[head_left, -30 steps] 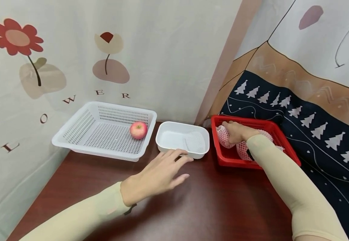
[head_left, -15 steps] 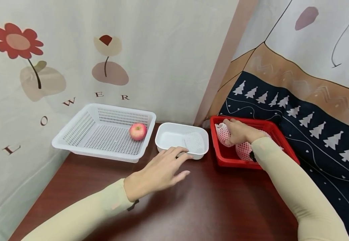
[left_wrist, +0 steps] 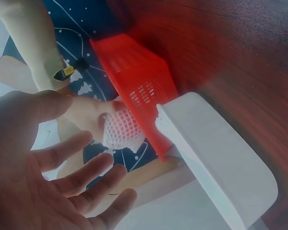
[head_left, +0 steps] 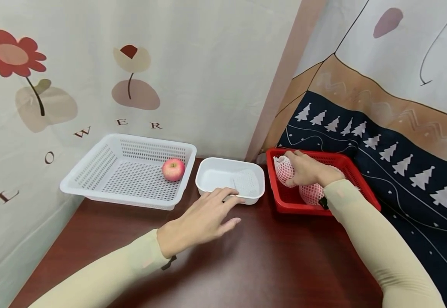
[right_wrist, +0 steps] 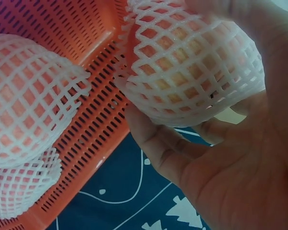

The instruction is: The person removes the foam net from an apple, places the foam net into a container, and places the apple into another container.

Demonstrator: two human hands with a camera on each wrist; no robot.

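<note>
Right hand [head_left: 307, 169]: gripping a netted fruit [head_left: 283, 172] at the red basket [head_left: 308, 208]
Left hand [head_left: 200, 220]: kinda loose, by the white tub [head_left: 216, 177]

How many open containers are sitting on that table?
3: a white perforated basket on the left of the head view, a small white tub in the middle, and a red basket on the right. None appears hidden.

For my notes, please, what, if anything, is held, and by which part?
The right hand grips a round, reddish fruit in white foam netting by its sides; the left, nothing.
</note>
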